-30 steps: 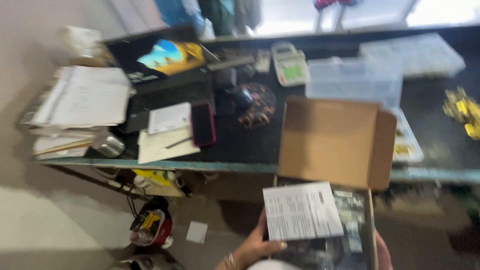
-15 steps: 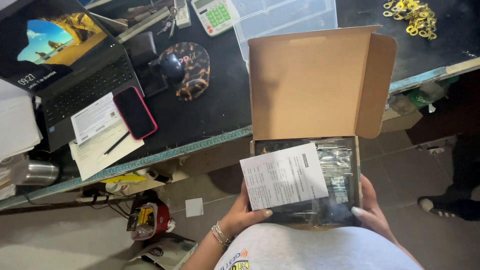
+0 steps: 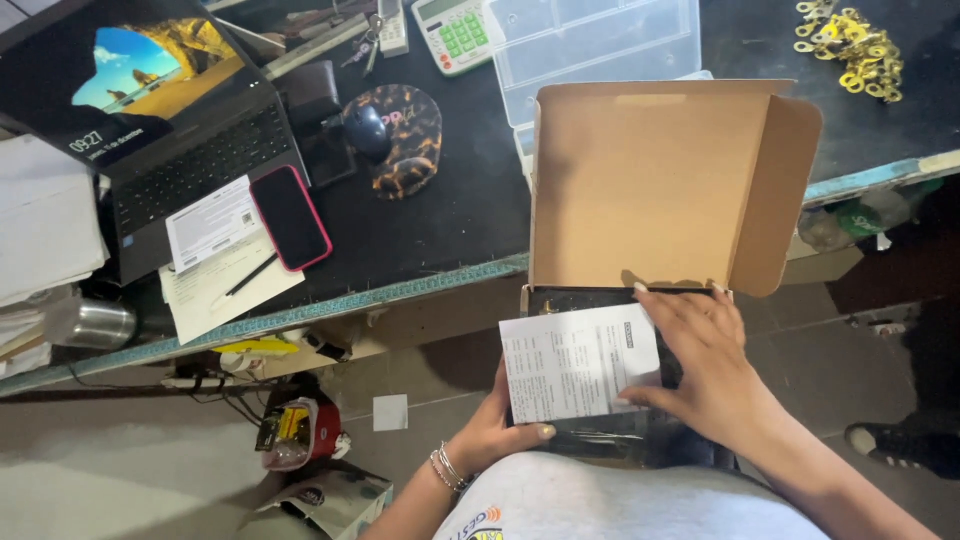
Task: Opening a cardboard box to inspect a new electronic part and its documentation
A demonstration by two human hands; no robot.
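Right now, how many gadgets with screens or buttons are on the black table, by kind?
Laptop: 1
Phone: 1
Calculator: 1
Computer mouse: 1
Total: 4

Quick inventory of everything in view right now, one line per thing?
cardboard box: one, brown, lid open, on the lap at the table edge
printed slip: one, white, lying on the box's dark contents
laptop: one, black, open, table left
phone: one, red-edged, beside the laptop
mouse: one, dark, on a mottled brown pad
calculator: one, white with green keys, table top
plastic organiser: one, clear, behind the box
metal rings: a pile, yellow, table right
left hand: under the box's near-left corner
right hand: flat on the slip and contents
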